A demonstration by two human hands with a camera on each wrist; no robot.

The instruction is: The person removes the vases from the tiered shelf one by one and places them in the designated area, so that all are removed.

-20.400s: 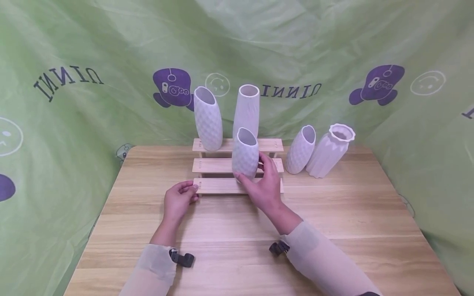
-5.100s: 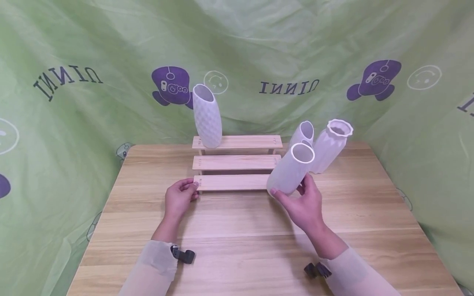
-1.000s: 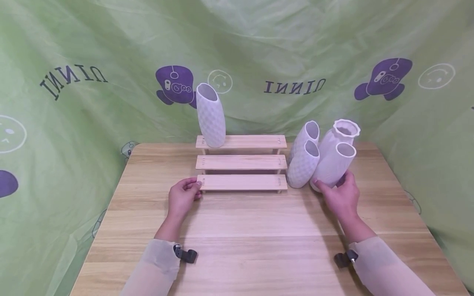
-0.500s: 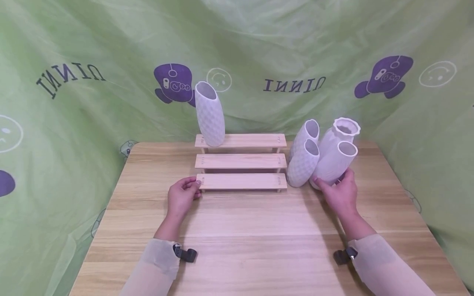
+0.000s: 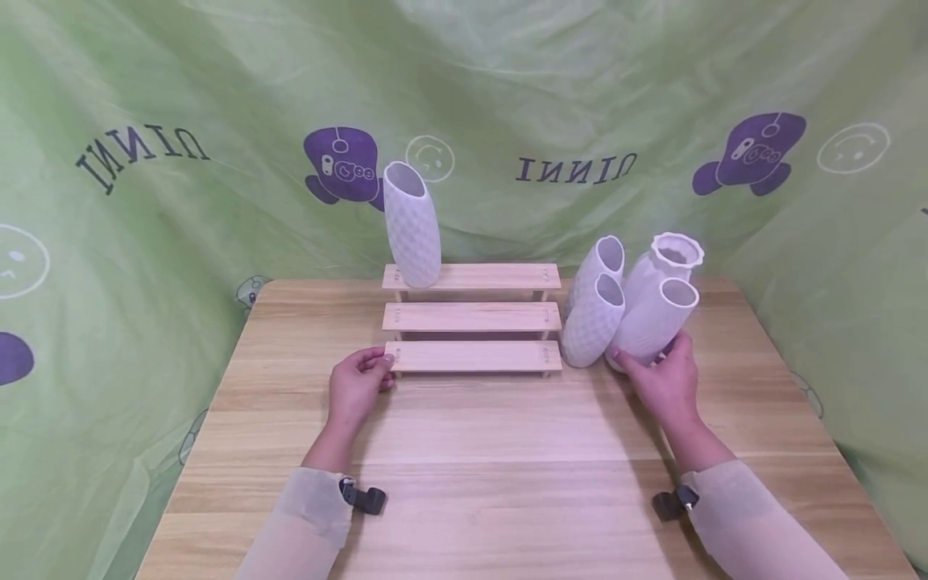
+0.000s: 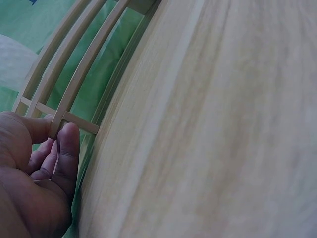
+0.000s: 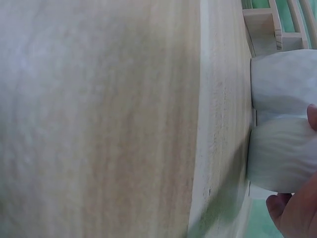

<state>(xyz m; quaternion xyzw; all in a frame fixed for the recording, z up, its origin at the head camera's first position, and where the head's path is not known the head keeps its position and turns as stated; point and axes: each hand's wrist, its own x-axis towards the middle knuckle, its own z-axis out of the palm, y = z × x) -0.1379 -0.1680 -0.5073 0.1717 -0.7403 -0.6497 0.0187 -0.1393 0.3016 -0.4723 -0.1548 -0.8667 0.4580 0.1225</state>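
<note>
My left hand (image 5: 357,388) pinches the left end of the lowest step of a three-step wooden stand (image 5: 471,356). The left wrist view shows thumb and fingers around that step's end. On the right, my right hand (image 5: 665,385) holds a white vase with a rippled surface (image 5: 652,322) low on its body. In the right wrist view the base of this vase (image 7: 282,153) meets the tabletop. Directly left of it stands a smaller dimpled white vase (image 5: 590,326). One tall dimpled white vase (image 5: 415,229) stands on the stand's top step, at the left.
Behind the held vase is a white vase with a scalloped rim (image 5: 677,251), partly hidden. Another dimpled white vase (image 5: 605,262) stands behind the smaller one. All rest on a wooden table (image 5: 478,499), with a green printed cloth (image 5: 471,89) hanging behind.
The smaller dimpled vase left the stand earlier. The rippled vase has gone from the top step to the table's right side, held by my right hand. In the last second, almost nothing moved.
</note>
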